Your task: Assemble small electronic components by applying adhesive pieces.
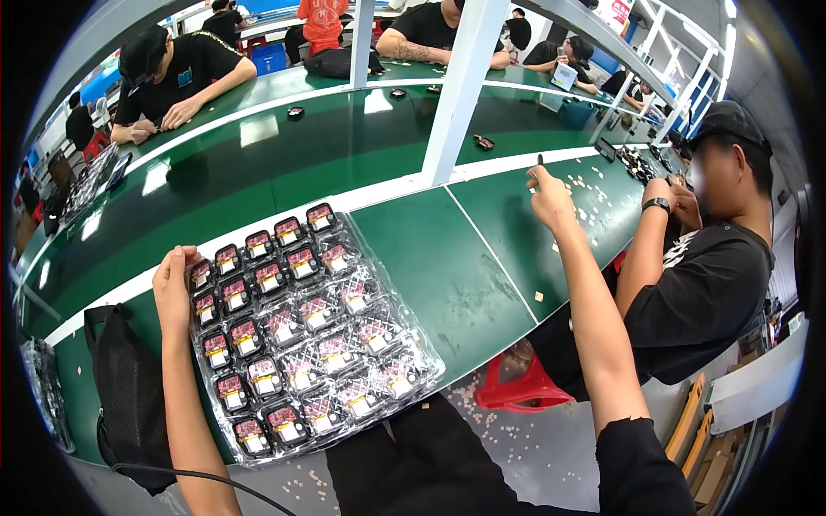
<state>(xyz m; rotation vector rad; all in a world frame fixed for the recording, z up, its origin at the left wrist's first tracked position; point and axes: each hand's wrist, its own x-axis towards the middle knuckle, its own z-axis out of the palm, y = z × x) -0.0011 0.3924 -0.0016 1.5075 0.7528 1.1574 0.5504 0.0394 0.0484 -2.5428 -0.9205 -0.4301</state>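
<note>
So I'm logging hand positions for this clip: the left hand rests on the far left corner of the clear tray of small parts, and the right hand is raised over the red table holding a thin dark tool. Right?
Not quite: the table is green, not red, as the head view shows. The rest holds: the left hand rests on the far left corner of the clear tray of small parts, and the right hand is raised over the table holding a thin dark tool.

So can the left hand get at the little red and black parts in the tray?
Probably yes. The left hand already rests on the far left edge of the clear plastic tray, right beside the nearest small parts, with nothing between them.
</note>
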